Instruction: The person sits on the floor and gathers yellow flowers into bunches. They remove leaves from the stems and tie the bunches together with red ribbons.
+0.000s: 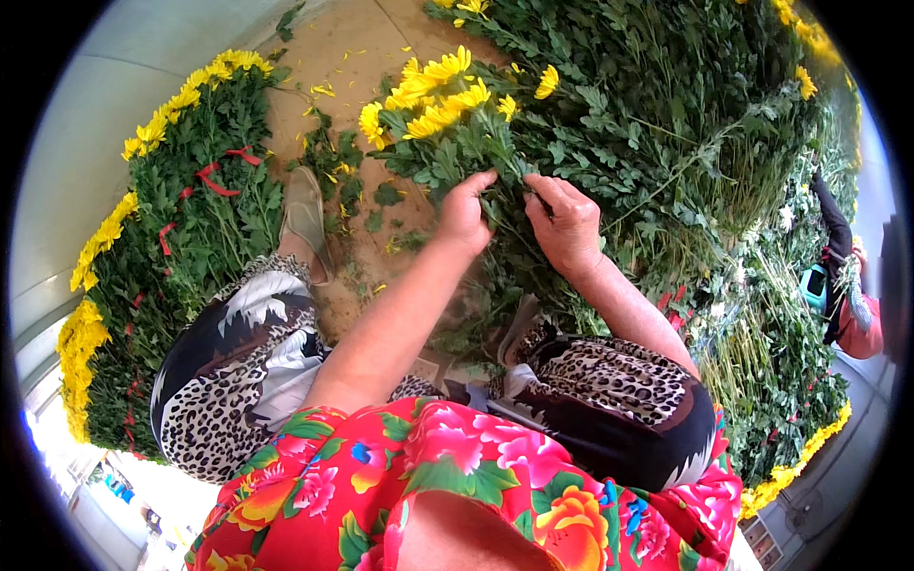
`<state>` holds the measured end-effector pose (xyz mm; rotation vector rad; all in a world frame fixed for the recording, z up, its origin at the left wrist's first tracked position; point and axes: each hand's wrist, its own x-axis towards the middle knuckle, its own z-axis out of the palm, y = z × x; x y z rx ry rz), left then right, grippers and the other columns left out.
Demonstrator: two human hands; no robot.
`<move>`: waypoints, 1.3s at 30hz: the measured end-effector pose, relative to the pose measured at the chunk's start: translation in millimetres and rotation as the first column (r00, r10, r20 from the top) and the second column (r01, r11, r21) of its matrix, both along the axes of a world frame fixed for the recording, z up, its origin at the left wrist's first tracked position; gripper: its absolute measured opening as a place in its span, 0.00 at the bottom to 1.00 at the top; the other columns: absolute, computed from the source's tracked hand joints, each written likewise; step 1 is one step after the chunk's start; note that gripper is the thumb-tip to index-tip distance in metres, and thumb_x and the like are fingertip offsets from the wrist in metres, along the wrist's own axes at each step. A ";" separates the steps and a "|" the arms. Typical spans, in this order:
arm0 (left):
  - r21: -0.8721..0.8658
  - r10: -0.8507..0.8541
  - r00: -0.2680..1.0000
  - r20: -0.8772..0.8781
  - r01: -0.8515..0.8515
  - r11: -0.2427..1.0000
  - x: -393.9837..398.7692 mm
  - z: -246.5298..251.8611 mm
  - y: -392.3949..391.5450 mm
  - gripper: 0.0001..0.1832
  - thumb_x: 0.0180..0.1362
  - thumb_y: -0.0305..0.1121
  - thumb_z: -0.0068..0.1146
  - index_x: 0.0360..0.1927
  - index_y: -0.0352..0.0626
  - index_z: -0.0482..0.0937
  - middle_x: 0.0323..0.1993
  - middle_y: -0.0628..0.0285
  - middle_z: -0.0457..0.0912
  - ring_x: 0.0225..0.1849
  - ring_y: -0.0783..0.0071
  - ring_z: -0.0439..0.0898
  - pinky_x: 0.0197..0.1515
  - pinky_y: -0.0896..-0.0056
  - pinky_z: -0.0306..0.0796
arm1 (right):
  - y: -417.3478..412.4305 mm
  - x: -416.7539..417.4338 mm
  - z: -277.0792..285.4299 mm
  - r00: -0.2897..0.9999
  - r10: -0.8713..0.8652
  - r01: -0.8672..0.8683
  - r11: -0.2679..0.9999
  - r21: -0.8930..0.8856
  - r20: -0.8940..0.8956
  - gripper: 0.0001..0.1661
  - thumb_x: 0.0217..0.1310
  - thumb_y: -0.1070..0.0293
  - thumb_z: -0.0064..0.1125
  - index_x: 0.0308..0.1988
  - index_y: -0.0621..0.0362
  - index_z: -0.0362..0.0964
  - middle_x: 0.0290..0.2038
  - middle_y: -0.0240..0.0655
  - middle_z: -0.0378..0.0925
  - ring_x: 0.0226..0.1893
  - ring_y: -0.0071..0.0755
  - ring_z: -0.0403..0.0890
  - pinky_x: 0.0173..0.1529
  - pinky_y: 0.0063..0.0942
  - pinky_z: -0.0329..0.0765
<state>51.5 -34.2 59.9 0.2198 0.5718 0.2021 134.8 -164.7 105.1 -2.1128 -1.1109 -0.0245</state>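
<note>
A bunch of yellow chrysanthemums [435,96] with leafy green stems rests in my left hand [465,214], the flower heads pointing away from me. My left fingers wrap the stems, with the thumb along the top. Close beside it, my right hand [566,223] pinches leaves or a stem of the same bunch between thumb and bent fingers. The lower stems hang below both hands over dark foliage, where their ends are hard to make out. To the right of the bunch spreads a large heap of chrysanthemum stems [643,128].
Bundles of yellow chrysanthemums [207,143], tied with red ribbon [214,180], line the left side. Loose leaves and petals litter the brown floor [357,43]. More stems [742,400] lie at the right, where another person [850,307] works. My shoe [303,221] stands at left.
</note>
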 end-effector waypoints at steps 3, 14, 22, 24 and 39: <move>0.013 -0.012 1.000 0.017 0.011 1.000 -1.1 -4.9 1.1 0.18 0.67 0.32 0.49 0.57 0.34 0.77 0.54 0.56 0.82 0.55 0.61 0.80 0.62 0.58 0.73 | -2.4 -1.8 7.8 0.998 0.066 -0.068 0.991 -0.116 -0.023 0.18 0.58 0.76 0.64 0.50 0.57 0.77 0.33 0.42 0.80 0.33 0.48 0.82 0.37 0.37 0.79; 0.117 -0.070 0.997 0.037 0.065 0.991 -2.3 -6.1 1.5 0.19 0.68 0.30 0.50 0.60 0.34 0.76 0.57 0.56 0.81 0.58 0.64 0.79 0.66 0.59 0.71 | -4.5 1.8 8.8 0.991 0.131 -0.129 0.985 -0.117 0.012 0.26 0.54 0.77 0.62 0.55 0.59 0.75 0.36 0.44 0.77 0.37 0.51 0.80 0.40 0.41 0.78; 0.134 -0.154 0.987 0.048 0.147 0.980 -4.6 -7.3 3.4 0.19 0.70 0.37 0.57 0.61 0.42 0.77 0.57 0.63 0.82 0.58 0.69 0.79 0.66 0.61 0.70 | -1.1 12.1 3.8 0.964 0.079 -0.098 0.993 -0.063 -0.254 0.22 0.52 0.77 0.62 0.50 0.58 0.78 0.42 0.45 0.83 0.39 0.51 0.85 0.43 0.38 0.81; 0.127 -0.135 0.990 0.046 0.128 0.984 -4.6 -8.9 2.9 0.20 0.69 0.40 0.58 0.60 0.43 0.77 0.57 0.63 0.81 0.58 0.69 0.79 0.65 0.60 0.71 | -2.2 13.1 12.0 0.922 0.047 -0.076 0.995 -0.062 -0.383 0.22 0.53 0.75 0.64 0.51 0.59 0.79 0.46 0.47 0.83 0.42 0.50 0.86 0.47 0.35 0.81; 0.280 -0.140 0.962 0.234 0.071 0.957 -3.4 0.2 -1.2 0.44 0.59 0.66 0.60 0.70 0.47 0.66 0.65 0.61 0.73 0.67 0.64 0.71 0.72 0.51 0.64 | -5.6 2.8 14.4 0.930 0.101 -0.141 0.986 -0.090 -0.352 0.42 0.53 0.69 0.70 0.66 0.60 0.64 0.55 0.50 0.77 0.55 0.54 0.78 0.60 0.43 0.74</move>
